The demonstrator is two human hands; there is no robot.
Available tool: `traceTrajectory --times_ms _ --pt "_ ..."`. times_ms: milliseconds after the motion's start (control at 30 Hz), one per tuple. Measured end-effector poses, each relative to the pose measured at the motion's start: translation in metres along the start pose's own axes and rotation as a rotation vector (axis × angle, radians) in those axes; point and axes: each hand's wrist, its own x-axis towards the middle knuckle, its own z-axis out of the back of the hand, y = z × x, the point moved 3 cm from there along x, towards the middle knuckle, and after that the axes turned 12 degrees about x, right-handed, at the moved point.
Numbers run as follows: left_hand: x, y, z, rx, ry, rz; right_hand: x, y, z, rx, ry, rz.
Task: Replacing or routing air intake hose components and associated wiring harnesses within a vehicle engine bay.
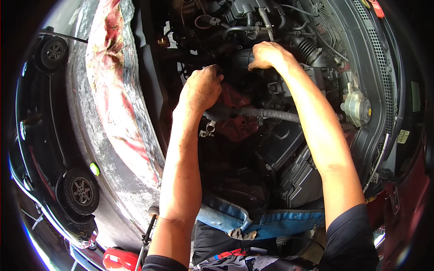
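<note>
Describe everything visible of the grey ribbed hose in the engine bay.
The grey, ribbed, plastic-looking tubular hose has closely spaced ridges that catch the light. It appears unbroken where visible, sloping slightly down toward the picture's right, lower in the picture than the bare left hand and bare right hand. Its left end meets a smooth, wider black pipe-like part; its right side passes out of sight behind the bare right forearm. Neither hand grips it; whether the forearm touches it is unclear.

Left arm (pixel 181 167) and right arm (pixel 323 131) extend forward, left hand (pixel 202 88) curled, right hand (pixel 270 55) farther forward with bent fingers (pixel 260 53).
</note>
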Motion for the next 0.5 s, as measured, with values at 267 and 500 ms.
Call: traceTrajectory --times_ms 267,500 --pt "-0.001 -0.007 0.004 -0.028 0.049 0.063 0.009 0.004 -0.014 -0.019 -0.142 -0.070" --pt "-0.002 -0.007 0.004 -0.026 0.091 0.062 0.003 -0.001 -0.014 0.061 -0.198 -0.003"
